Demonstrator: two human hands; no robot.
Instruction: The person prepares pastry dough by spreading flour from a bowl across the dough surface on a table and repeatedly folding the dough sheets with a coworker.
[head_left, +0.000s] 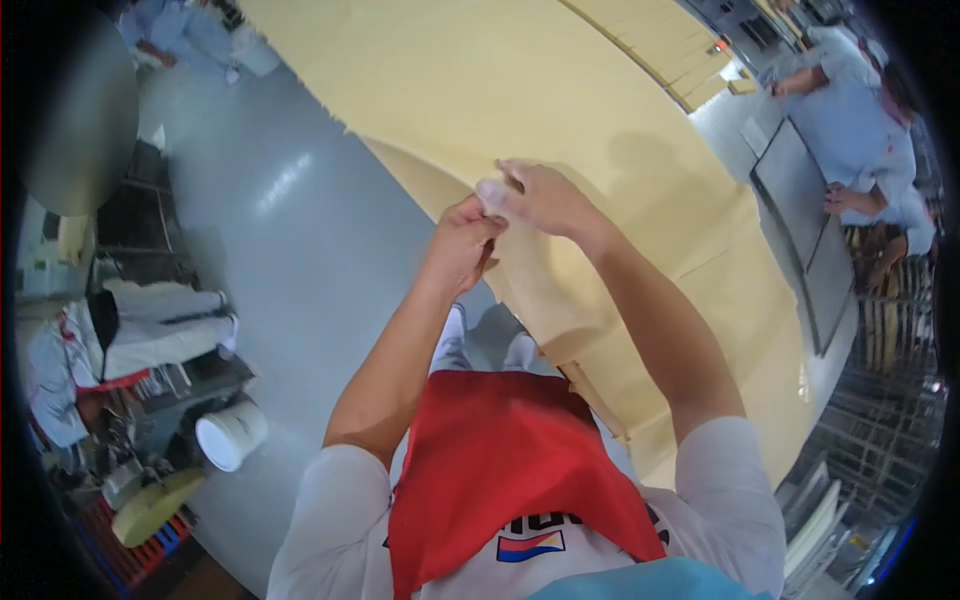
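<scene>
A broad pale-yellow dough sheet (500, 90) covers the long table in front of me, its near edge hanging down beside my legs. My left hand (463, 248) is closed in a pinch at that edge, where the sheet is lifted into a fold. Right against it, my right hand (545, 203) has its fingers bent over the sheet. Its whitish thumb meets the left fingertips. Whatever lies between the right thumb and fingers is hidden.
Grey floor (290, 230) lies to the left, with a white bucket (232, 436) on it. Co-workers stand at the right (855, 130) and the far left (185, 30). A flat grey board (800, 210) lies beyond the sheet. Racks (880, 400) fill the right side.
</scene>
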